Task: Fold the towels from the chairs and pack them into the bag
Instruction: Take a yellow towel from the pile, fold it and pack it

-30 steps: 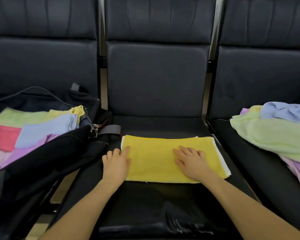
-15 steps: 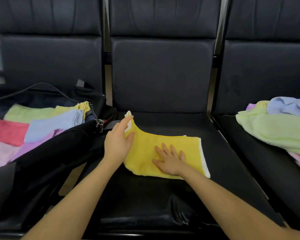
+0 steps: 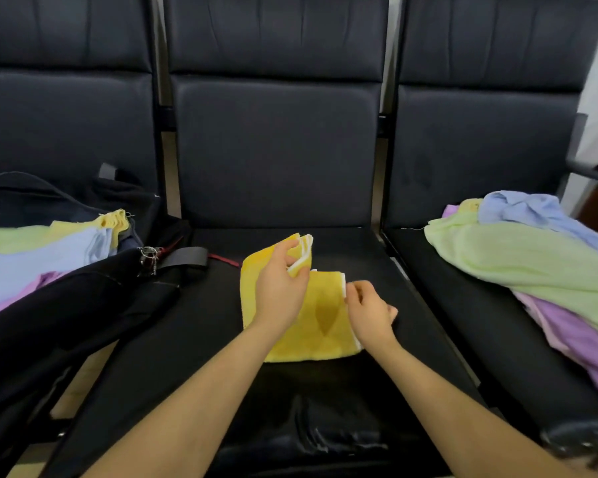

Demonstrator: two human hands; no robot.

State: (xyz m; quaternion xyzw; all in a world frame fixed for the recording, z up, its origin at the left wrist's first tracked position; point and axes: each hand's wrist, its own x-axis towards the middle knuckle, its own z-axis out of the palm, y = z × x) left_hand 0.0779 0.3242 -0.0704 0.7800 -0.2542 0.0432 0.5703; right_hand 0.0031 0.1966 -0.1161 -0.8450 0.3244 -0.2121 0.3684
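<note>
A yellow towel [image 3: 311, 322] with white edging is lying in the middle of the centre chair's seat [image 3: 194, 339], half folded: its left end is being lifted and carried over toward the right edge. The left hand [image 3: 279, 291] is pinching that raised white-edged corner between thumb and fingers, while the right hand [image 3: 369, 313] is pinching the towel's right border with curled fingers, holding it down against the seat.

On the left chair an open black bag [image 3: 66, 305] is spilling toward the centre seat, its strap and metal clip reaching the seat's left edge; folded towels [image 3: 45, 253] in green, yellow, blue, pink and purple are lying inside it. On the right chair a loose heap of towels [image 3: 532, 260], green over purple with a blue one on top, is waiting unfolded.

Half a second ago the right hand was lying flat on the towel's middle and the left was only beginning to lift the left end; now the fold is nearly meeting the right border.
</note>
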